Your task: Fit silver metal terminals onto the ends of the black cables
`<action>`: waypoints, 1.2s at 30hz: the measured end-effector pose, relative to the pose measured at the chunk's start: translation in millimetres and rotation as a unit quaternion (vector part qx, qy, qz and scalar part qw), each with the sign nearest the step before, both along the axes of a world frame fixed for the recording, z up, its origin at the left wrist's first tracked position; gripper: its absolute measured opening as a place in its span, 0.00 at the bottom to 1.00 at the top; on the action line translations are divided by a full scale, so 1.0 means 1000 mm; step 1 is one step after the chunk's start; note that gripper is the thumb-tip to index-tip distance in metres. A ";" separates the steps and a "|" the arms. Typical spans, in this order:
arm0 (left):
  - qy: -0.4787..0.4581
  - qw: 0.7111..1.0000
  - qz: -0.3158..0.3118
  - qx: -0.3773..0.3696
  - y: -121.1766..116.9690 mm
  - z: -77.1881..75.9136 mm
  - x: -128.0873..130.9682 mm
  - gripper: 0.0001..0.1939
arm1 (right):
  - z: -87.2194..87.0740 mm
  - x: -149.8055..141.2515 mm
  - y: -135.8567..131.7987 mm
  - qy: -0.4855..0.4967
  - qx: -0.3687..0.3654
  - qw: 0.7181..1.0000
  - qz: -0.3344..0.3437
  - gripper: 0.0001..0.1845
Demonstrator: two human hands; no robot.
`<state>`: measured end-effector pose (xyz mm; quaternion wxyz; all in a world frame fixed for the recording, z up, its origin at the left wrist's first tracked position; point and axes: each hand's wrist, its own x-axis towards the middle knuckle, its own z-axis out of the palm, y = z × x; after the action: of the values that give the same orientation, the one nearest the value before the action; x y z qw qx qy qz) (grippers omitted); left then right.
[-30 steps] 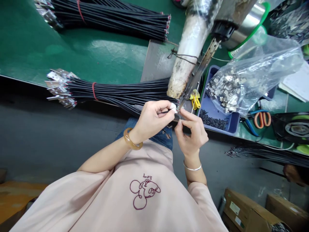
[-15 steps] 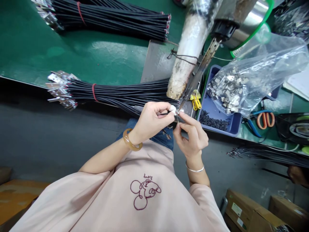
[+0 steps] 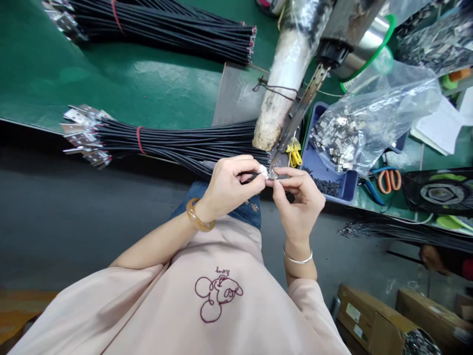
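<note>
My left hand (image 3: 236, 185) pinches a black cable near its end. White tape or a finger cover wraps the fingertip there. Just past these fingers is a small shiny metal connector (image 3: 272, 174) at the cable end, and my right hand (image 3: 300, 197) closes thumb and index finger on its edge. Directly above it the tip of a soldering iron (image 3: 301, 111) points down, beside a white plastic-wrapped tube (image 3: 275, 98). A bundle of black cables (image 3: 177, 140), tied with a red band, lies behind my left hand with metal connectors at its left end.
A second cable bundle (image 3: 166, 32) lies further back on the green table (image 3: 148, 88). To the right are a blue tray (image 3: 347, 192) with small black pieces, a plastic bag of metal connectors (image 3: 338, 140), a yellow clip (image 3: 295, 154), orange-handled pliers (image 3: 388, 180) and cardboard boxes (image 3: 369, 315) below.
My right hand has shifted slightly right, and its thumb and index finger have moved up to the connector. The thin wire between its fingers no longer shows. The camera view has turned a little.
</note>
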<state>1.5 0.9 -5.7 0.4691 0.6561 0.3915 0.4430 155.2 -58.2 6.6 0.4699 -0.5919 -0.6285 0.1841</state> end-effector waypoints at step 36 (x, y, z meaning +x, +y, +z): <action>-0.023 0.995 -0.016 -0.100 0.000 0.003 0.001 0.03 | -0.001 -0.002 -0.001 -0.188 0.141 0.972 -0.017 0.11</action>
<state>2.9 1.4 -2.5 0.5485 0.6017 0.4125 0.4086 153.7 -59.1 5.7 0.4250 -0.5542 -0.7151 -0.0283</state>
